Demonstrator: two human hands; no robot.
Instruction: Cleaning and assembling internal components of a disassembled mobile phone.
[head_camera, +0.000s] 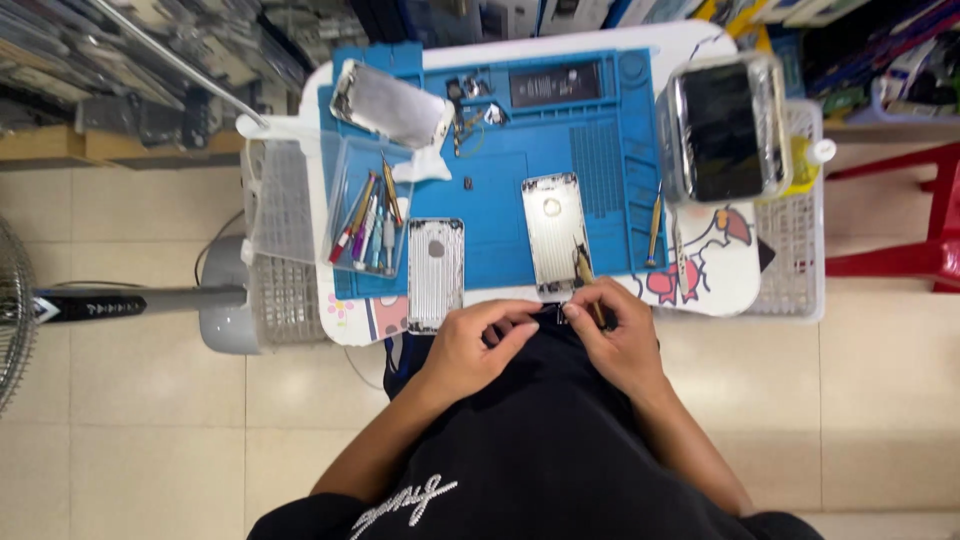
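At the far left a standing fan's pole (140, 302) lies across the tiled floor view, and next to it a white wire basket (278, 215) hangs off the small table. A clear plastic tray (340, 170) resting on the basket and the table edge holds a handful of coloured screwdrivers (368, 222). The blue work mat (500, 170) covers most of the table; a silver phone housing (390, 103) lies tilted at its upper left, and a second silver housing (436, 272) lies upright at the mat's near edge. The left hand (478, 350) is curled at the table's near edge, its fingers bent inward; what they pinch, if anything, cannot be told. Just beside it, the right hand (618, 338) grips a slim screwdriver (586, 275) whose tip meets the lower end of a third silver housing (555, 235), lying upright mid-mat. Further right a spare tool (655, 225) lies on the mat's edge, and a clear box with a dark phone (727, 130) sits at the table's far right.
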